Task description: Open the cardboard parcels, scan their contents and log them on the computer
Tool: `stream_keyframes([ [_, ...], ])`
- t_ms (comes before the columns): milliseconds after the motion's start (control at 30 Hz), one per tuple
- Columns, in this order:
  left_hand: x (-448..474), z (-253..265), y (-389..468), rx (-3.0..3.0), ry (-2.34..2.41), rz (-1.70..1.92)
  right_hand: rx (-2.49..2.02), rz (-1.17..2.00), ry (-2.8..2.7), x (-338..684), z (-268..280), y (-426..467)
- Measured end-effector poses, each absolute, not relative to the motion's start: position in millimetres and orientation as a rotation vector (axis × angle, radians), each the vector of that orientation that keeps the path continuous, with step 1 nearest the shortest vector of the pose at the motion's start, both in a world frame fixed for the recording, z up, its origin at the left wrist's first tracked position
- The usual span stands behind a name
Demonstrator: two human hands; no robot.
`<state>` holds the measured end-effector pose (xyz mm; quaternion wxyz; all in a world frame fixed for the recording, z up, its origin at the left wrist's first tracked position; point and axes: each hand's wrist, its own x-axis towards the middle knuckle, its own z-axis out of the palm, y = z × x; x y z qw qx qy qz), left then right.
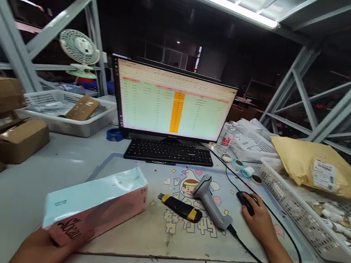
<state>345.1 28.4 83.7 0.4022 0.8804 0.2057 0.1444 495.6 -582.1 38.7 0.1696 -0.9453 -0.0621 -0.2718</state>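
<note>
A long pink and light-blue box [117,200] lies at the left of the printed desk mat [131,236]. Its near end is gripped by my left hand [48,247], with the thumb across the pink side. Over on the right, my right hand [258,219] rests on a black computer mouse [246,202], fingers curved over it. Between my hands are a black and yellow box cutter [181,208] and a grey barcode scanner [213,203] with a black cable. Behind them, a monitor [173,104] displays a spreadsheet above a black keyboard [169,150].
Cardboard boxes [22,139] are stacked at the left edge. A white basket [95,127] holding packages stands behind them. At right, another white basket [295,219] carries a yellow padded mailer [320,167]. Tape rolls [247,171] and a bottle [227,139] sit beside the monitor.
</note>
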Motion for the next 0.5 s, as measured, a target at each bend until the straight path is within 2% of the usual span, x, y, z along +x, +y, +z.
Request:
stream_keyframes([
  [300,336,86,29,2.053,0.414,0.26,-2.703,-0.745,-0.308,505,24,-603],
  [500,332,90,21,2.002,0.402,0.319,-2.666,-0.727,-0.343,515,19,-616],
])
